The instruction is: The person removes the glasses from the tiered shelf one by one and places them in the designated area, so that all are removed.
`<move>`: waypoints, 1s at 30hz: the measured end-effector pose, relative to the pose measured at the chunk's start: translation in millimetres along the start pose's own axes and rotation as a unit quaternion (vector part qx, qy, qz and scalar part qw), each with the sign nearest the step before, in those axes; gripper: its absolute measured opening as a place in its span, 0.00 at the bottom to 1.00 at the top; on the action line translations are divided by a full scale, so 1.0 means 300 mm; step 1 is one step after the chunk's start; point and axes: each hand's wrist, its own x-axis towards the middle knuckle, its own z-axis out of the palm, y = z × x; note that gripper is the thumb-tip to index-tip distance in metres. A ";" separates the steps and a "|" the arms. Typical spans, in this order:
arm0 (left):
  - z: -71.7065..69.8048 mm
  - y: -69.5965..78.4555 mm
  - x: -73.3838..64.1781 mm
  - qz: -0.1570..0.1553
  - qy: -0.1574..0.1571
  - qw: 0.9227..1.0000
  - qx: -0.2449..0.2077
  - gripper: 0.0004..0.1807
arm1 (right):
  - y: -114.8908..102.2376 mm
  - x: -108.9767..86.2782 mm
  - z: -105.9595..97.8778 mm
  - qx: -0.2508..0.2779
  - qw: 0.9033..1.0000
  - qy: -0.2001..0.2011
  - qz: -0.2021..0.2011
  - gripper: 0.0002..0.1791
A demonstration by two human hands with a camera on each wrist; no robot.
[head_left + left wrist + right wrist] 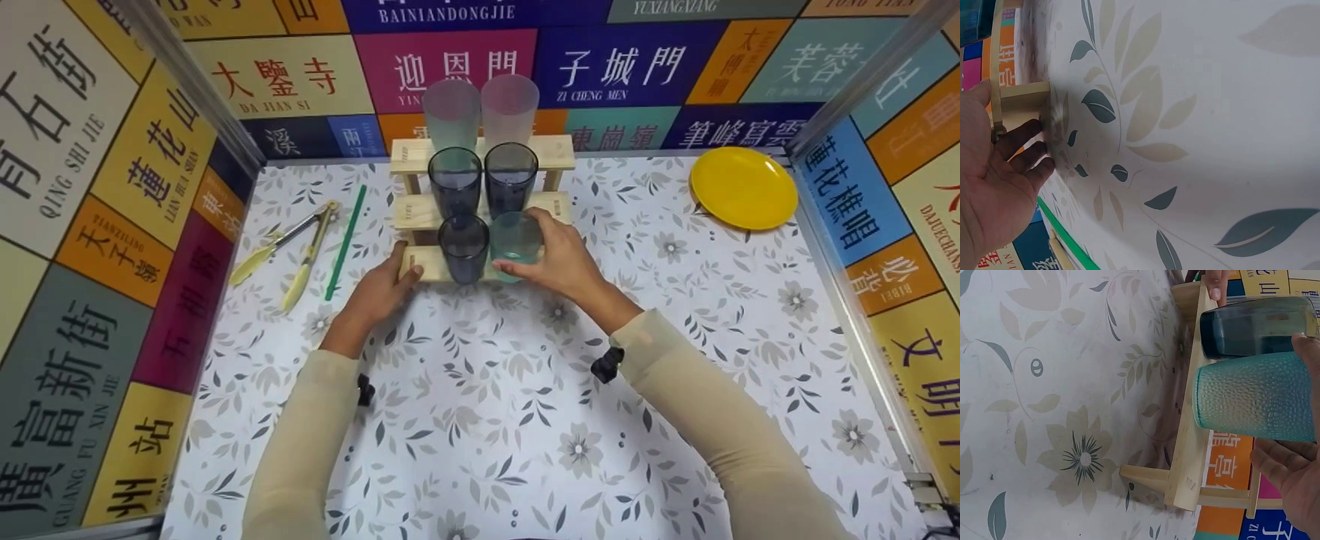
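A tiered wooden rack [414, 213] stands at the back middle of the table with tumblers on its steps. My left hand [381, 292] holds the left end of the lowest step, thumb on the front and fingers behind the board [1024, 93]. My right hand [561, 259] grips a pebbled teal tumbler [1255, 398] between thumb and fingers; its base is at the lowest step. Just left of it, a smooth dark tumbler [463, 251] stands upright. Two dark tumblers, one left [454, 184] and one right [511, 180], are on the middle step.
Two frosted tumblers, one left [451, 112] and one right [510, 109], stand on the top step. Yellow-handled tongs [300, 251] and a green straw [346, 244] lie left of the rack. A yellow plate [742, 187] is at the back right. Printed panels [450, 45] wall the table.
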 end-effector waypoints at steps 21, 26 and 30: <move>-0.011 -0.003 0.000 -0.005 0.000 1.000 0.007 0.45 | 0.043 0.005 -0.009 0.081 0.995 0.010 -0.056 0.50; -0.014 0.001 -0.002 0.001 -0.003 1.000 0.001 0.44 | 0.058 0.001 -0.026 0.097 0.993 0.012 -0.063 0.49; -0.013 0.000 0.001 0.001 -0.002 1.000 -0.002 0.44 | 0.069 -0.001 -0.043 0.119 0.991 0.001 -0.055 0.47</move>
